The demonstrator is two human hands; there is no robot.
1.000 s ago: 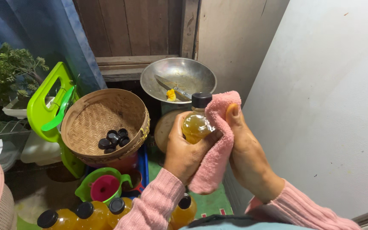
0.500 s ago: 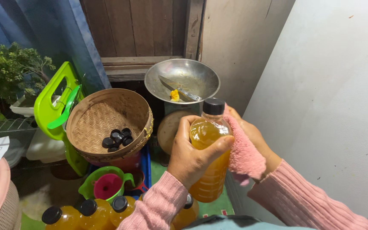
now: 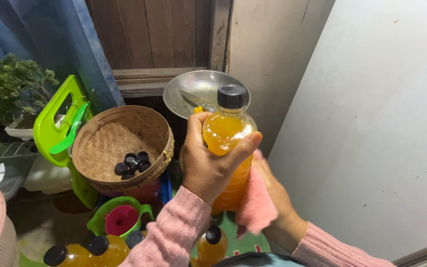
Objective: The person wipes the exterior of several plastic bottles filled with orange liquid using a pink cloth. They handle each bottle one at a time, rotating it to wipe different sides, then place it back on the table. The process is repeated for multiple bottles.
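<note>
The left hand [image 3: 208, 165] has a closed grip round the upright bottle of orange liquid [image 3: 228, 148], black cap above the fingers. Beside and below that grip, the right hand [image 3: 277, 202] presses a pink cloth [image 3: 257, 205] against the bottle's lower side.

A white wall [image 3: 371, 123] stands right of the brown plank door [image 3: 154, 32]; a blue curtain [image 3: 40, 37] hangs left of it, light dim.

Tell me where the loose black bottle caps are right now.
The black caps lie in the woven basket, left of centre in the head view, beside the left hand gripping the orange bottle.
</note>
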